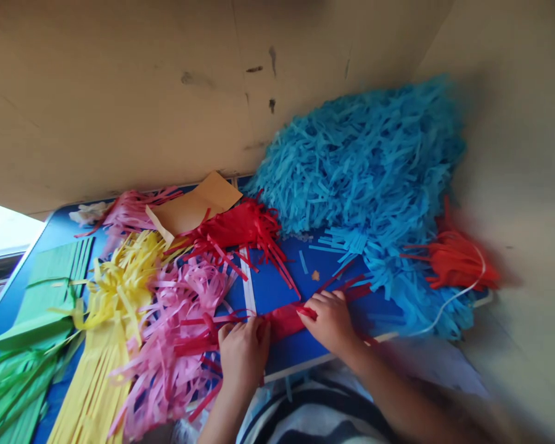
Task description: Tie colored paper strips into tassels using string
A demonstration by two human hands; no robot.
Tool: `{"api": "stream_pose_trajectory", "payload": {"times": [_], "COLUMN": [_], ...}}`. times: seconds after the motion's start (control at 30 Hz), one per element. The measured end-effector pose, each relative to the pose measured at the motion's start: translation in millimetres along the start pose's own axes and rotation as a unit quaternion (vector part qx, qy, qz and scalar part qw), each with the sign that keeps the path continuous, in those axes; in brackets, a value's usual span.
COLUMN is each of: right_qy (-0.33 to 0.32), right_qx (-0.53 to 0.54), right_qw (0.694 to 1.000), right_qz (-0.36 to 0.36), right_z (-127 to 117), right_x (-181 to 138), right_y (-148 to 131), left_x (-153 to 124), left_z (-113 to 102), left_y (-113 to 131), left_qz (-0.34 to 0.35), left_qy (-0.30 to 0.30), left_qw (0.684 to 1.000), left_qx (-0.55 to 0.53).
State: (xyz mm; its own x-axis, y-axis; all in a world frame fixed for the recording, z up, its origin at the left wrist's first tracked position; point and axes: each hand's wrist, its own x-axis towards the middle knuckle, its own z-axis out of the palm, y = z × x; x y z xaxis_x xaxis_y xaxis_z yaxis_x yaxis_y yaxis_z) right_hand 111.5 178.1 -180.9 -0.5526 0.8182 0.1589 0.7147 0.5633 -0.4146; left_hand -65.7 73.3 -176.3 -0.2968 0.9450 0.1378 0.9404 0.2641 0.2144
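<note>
A strip of red tissue paper (284, 320), cut into fringe at both ends, lies across the front of the blue table. My left hand (244, 350) is closed on its left part, fingers curled over the paper. Further right, my right hand (329, 320) pinches the same strip between thumb and fingers. The strip's middle stretches flat between the two hands. Pink fringed tissue (185, 351) lies under and beside its left end. Another red fringed bunch (235, 228) rests just behind, toward the wall.
A large blue fringed heap (365, 160) leans at the back right, with an orange-red bunch (460, 256) and white string (448, 303) beside it. Yellow fringe (97, 370) and green paper (50, 290) cover the left side. A tan card (197, 203) lies near the wall (143, 92).
</note>
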Motion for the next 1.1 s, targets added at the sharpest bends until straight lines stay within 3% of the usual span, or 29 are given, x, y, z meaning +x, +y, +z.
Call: {"api": "stream_pose_trajectory", "payload": {"times": [0.1,0.17,0.27,0.33,0.43,0.5,0.6,0.7,0.83,1.1], "right_qy": [0.005,0.011,0.089,0.107,-0.047,-0.13,-0.138,-0.135,-0.134,-0.141], "right_qx": [-0.006,-0.016,-0.058,-0.053,0.012,0.031,0.031,0.052,0.09,0.123], "right_qw": [1.0,1.0,0.993,0.993,0.974,0.95,0.956,0.963,0.97,0.966], "right_qz": [-0.002,0.01,0.058,0.003,-0.221,-0.282,-0.256,-0.228,-0.184,-0.18], "right_z": [0,-7,-27,-39,-40,-32,-18,-11,-13,-15], "right_x": [2,5,9,6,-2,-3,3,14,21,24], "right_y": [3,9,19,19,10,5,8,17,20,21], "left_x": [2,7,15,17,14,9,5,6,8,11], "left_z": [-5,-12,-22,-27,-30,-29,-25,-23,-26,-27], "left_y": [1,1,-1,-1,4,8,9,1,-5,-13], "left_qz": [0.017,0.092,0.258,0.308,0.294,0.268,0.252,0.223,0.177,0.154], "left_qy": [0.044,0.05,-0.049,-0.098,-0.101,-0.093,-0.068,-0.048,-0.055,-0.042], "left_qw": [0.998,0.994,0.965,0.946,0.95,0.958,0.963,0.973,0.982,0.984], "left_qx": [0.033,0.041,0.005,-0.005,0.013,0.04,0.069,0.026,-0.043,-0.078]}}
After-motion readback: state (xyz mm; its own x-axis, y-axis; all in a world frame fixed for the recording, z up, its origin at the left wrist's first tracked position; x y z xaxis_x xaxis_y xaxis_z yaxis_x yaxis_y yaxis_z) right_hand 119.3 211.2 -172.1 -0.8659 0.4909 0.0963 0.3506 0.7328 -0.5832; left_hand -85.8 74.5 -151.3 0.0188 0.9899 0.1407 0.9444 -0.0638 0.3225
